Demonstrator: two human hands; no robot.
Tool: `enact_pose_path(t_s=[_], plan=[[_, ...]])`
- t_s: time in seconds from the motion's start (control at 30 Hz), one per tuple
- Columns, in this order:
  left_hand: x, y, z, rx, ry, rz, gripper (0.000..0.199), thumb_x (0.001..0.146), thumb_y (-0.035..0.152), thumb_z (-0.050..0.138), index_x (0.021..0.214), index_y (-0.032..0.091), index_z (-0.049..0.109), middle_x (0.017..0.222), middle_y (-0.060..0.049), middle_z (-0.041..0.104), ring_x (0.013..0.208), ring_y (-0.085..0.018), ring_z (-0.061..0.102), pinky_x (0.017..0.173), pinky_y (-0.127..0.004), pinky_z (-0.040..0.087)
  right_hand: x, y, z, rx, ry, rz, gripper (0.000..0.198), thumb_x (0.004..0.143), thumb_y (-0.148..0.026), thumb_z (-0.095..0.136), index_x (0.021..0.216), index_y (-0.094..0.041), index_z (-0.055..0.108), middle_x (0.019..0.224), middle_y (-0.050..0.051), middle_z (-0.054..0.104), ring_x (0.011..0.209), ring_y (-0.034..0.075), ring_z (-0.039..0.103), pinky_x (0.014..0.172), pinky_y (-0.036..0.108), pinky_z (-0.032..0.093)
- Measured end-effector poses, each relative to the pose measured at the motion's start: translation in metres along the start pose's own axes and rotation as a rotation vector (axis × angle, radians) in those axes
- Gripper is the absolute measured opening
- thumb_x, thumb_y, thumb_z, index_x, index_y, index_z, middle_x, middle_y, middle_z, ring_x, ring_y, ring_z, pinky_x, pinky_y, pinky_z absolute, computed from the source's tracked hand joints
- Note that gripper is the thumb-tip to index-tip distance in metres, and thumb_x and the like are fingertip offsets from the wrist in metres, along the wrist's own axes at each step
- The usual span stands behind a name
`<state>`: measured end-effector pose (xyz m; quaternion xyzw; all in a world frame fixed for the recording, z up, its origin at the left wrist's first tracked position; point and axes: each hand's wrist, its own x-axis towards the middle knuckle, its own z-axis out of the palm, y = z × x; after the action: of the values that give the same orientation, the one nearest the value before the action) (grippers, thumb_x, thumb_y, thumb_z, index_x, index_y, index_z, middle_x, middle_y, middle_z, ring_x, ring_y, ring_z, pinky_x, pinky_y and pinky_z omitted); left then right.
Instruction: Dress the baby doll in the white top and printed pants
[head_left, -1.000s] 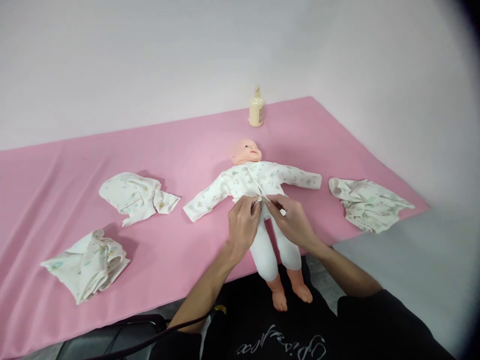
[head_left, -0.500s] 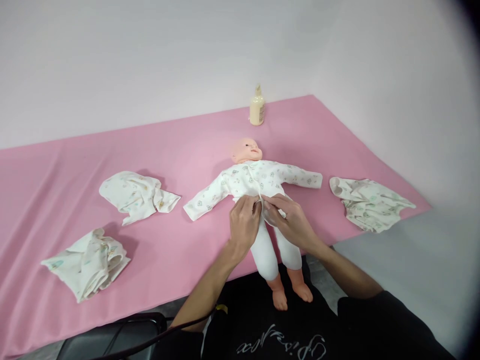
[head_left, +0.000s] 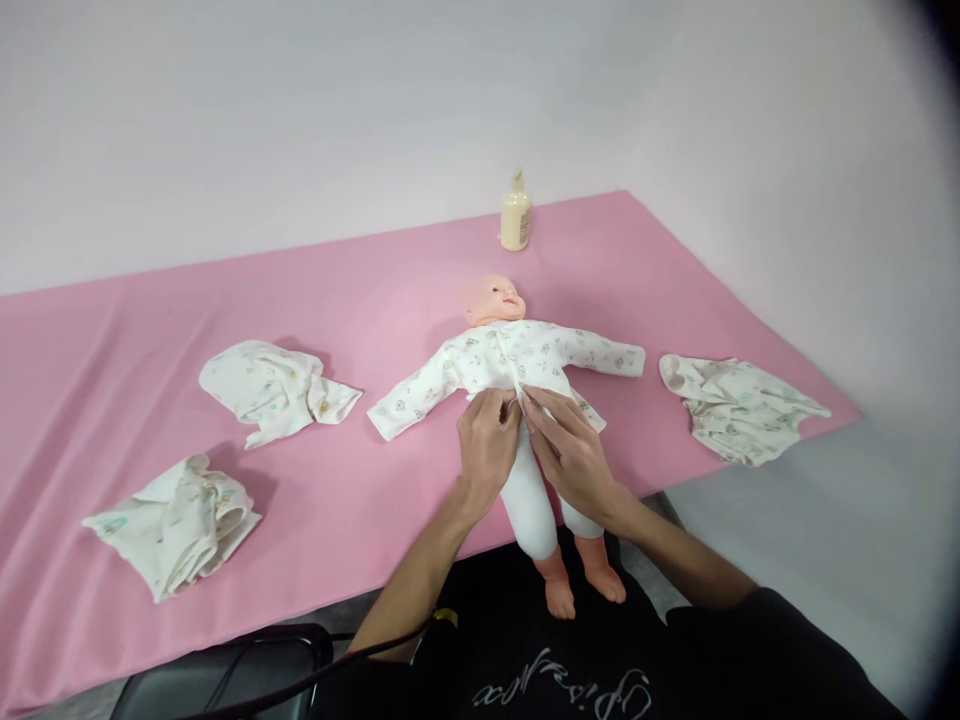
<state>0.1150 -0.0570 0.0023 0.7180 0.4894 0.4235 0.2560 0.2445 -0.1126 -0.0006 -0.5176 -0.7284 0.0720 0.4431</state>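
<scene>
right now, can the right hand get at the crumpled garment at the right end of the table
Probably yes: the right hand looks occupied at the shirt, but only the shirt's hem and pink tablecloth seem to lie between it and the crumpled garment.

My left hand [head_left: 486, 440]: curled in, its tips pinched together
My right hand [head_left: 574, 455]: straighter, angled toward my left
My fingertips [head_left: 531, 400]: nearly meeting in front of me
My left forearm [head_left: 416, 570]: bare, slanting inward
My right forearm [head_left: 682, 550]: bare, slanting inward too
</scene>
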Motion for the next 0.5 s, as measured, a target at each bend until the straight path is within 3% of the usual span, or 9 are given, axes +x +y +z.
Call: enact_pose_path(t_s=[0.33,0.5], plan=[[0.001,0.002,-0.001,-0.067,-0.015,-0.08,0.012,0.09,0.018,0.057,0.082,0.018,0.066,0.08,-0.001,0.068,0.073,-0.013,0.059,0.069,-0.026,0.045,-0.004,0.001,0.003,0.01,-0.018,-0.028,0.057,0.099,-0.01,0.042,0.152,-0.032,0.039,0.151,0.007,0.048,0.139,0.027,0.045,0.111,0.054,0.047],[0.003,0.005,-0.013,-0.227,-0.158,-0.212,0.015,0.091,0.028,0.058,0.09,0.019,0.07,0.084,-0.001,0.07,0.075,-0.014,0.061,0.069,-0.027,0.047,-0.003,0.001,0.003,0.038,-0.028,-0.028,0.061,0.099,-0.009,0.04,0.154,-0.034,0.035,0.151,0.007,0.048,0.14,0.025,0.045,0.111,0.052,0.047]])
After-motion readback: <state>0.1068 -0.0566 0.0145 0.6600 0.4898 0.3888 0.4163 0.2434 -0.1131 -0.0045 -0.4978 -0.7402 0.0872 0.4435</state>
